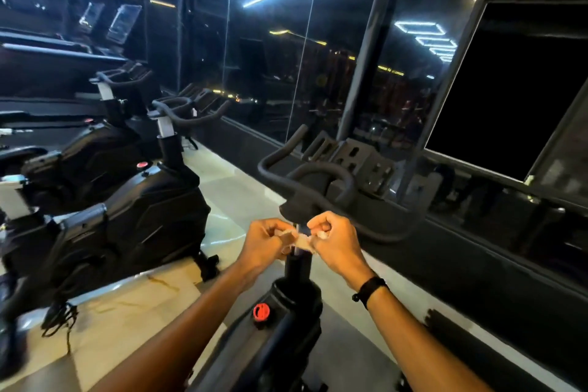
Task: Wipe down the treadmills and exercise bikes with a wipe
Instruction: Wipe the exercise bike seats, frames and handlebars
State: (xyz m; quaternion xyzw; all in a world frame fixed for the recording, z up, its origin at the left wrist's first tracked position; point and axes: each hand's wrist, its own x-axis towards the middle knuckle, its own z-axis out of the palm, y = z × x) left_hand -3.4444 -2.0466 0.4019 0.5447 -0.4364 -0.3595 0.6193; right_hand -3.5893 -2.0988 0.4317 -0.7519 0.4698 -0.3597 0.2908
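**Stretching a wipe over the bike post**

Stretching between both hands, the pale wipe (297, 240) hung just in front of the nearest exercise bike's (286, 312) upright post, below its handlebars (318, 181). The left hand (265, 243) and right hand (337, 243) each had a curled grip pinching one end of it. A black band (370, 291) circled the right wrist. Two more bikes (127, 210) stood to the left on the pale floor (235, 197).
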